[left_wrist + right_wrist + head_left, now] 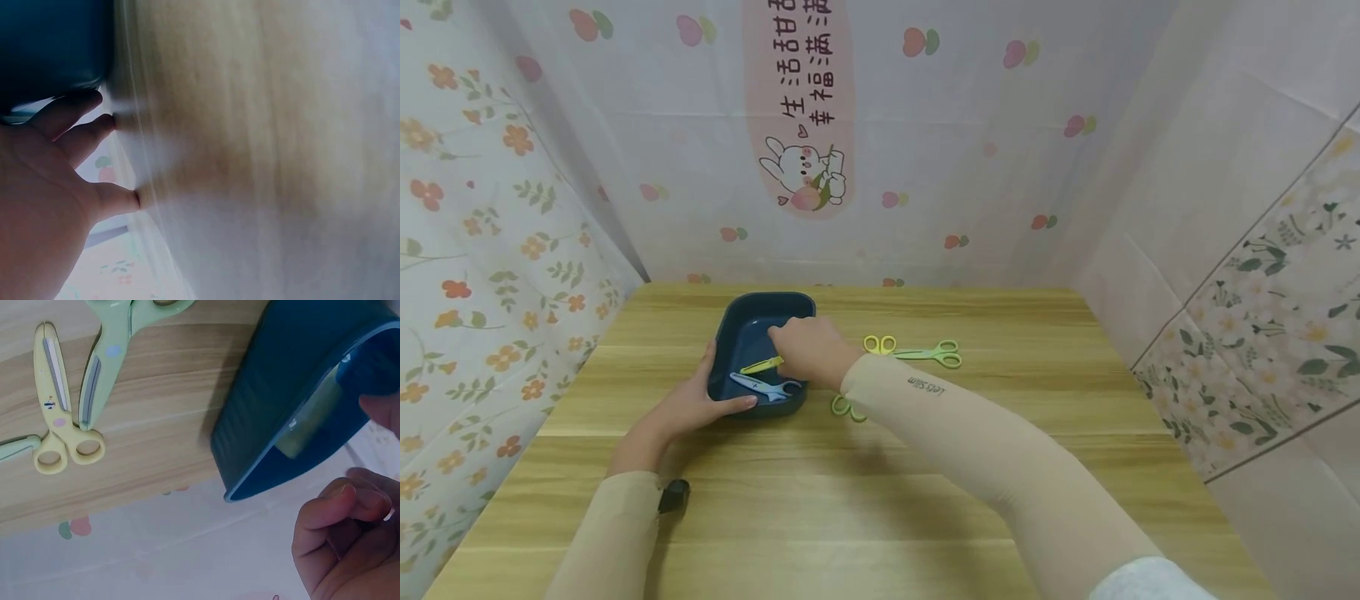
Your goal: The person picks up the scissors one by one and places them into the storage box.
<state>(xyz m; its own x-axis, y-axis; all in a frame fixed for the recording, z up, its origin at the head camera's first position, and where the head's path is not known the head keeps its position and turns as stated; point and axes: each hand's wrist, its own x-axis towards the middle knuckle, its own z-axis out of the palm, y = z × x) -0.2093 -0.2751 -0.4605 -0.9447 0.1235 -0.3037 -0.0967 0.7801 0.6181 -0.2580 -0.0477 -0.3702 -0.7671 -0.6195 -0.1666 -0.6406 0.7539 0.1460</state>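
A dark blue bin (730,321) stands at the table's left. My left hand (688,408) spreads around its near left corner, thumb along the near side and straight fingers at the left wall. Over the bin's right side hovers my right hand (815,348). In the right wrist view its fingers (312,519) curl loosely, with the thumb apart and nothing between them. Light blue scissors (763,387) lie inside the bin. Beside them yellow scissors (760,365) show only their blade end, partly hidden under the right hand; in the right wrist view they look blurred.
Right of the bin lie yellow scissors (880,343) and light green scissors (932,353), close together. Nearer, other green scissors (848,407) are partly covered by the right forearm. A patterned curtain (970,167) hangs behind the wooden table (820,517).
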